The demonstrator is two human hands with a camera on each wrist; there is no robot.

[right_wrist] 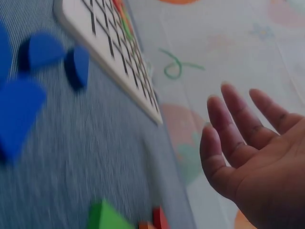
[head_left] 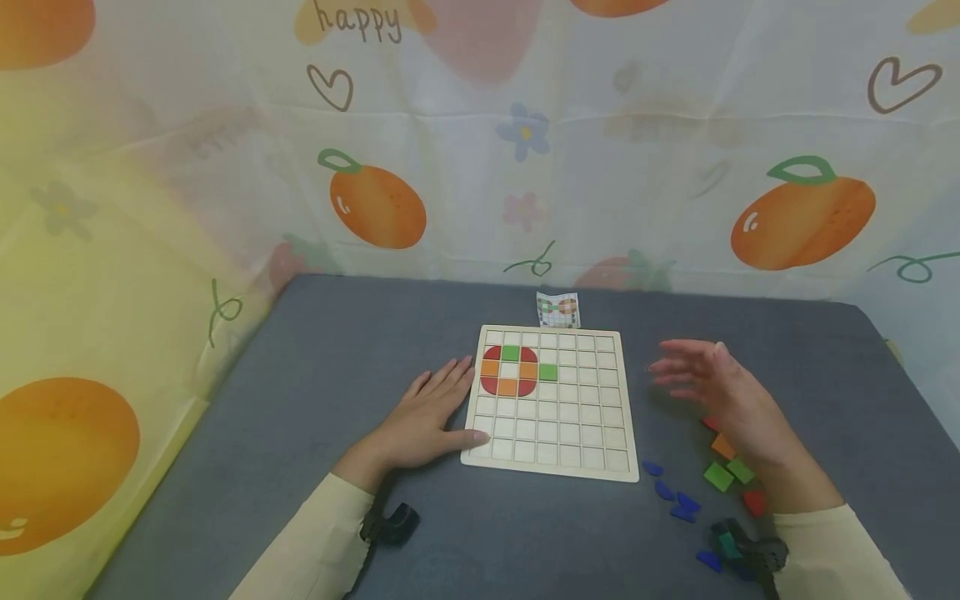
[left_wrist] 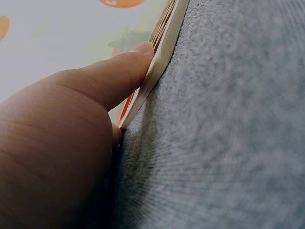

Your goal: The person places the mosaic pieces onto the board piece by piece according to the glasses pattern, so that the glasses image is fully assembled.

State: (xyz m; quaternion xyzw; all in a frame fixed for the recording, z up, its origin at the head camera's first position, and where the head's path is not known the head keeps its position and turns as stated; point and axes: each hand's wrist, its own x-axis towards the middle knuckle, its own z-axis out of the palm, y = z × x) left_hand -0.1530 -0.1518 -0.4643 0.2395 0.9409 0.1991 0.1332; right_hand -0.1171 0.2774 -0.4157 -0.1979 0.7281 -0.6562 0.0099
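A pale wooden grid board (head_left: pixel 558 433) lies flat on the grey table. Red, orange and green pieces (head_left: pixel 510 371) form a ring in its upper left squares, and one green square (head_left: pixel 548 372) sits just right of that ring. My left hand (head_left: pixel 429 421) rests beside the board with straight fingers; in the left wrist view its thumb (left_wrist: pixel 121 71) touches the board's edge (left_wrist: pixel 164 57). To the right of the board, my right hand (head_left: pixel 738 408) is raised over the table, fingers loosely extended and holding nothing, as the right wrist view also shows.
Below and beside the right hand lie loose green squares (head_left: pixel 718 477), an orange piece (head_left: pixel 723 447), red pieces (head_left: pixel 754 502) and several blue pieces (head_left: pixel 664 490). A small printed card (head_left: pixel 558 310) stands behind the board. A patterned curtain (head_left: pixel 450 150) hangs at the table's back.
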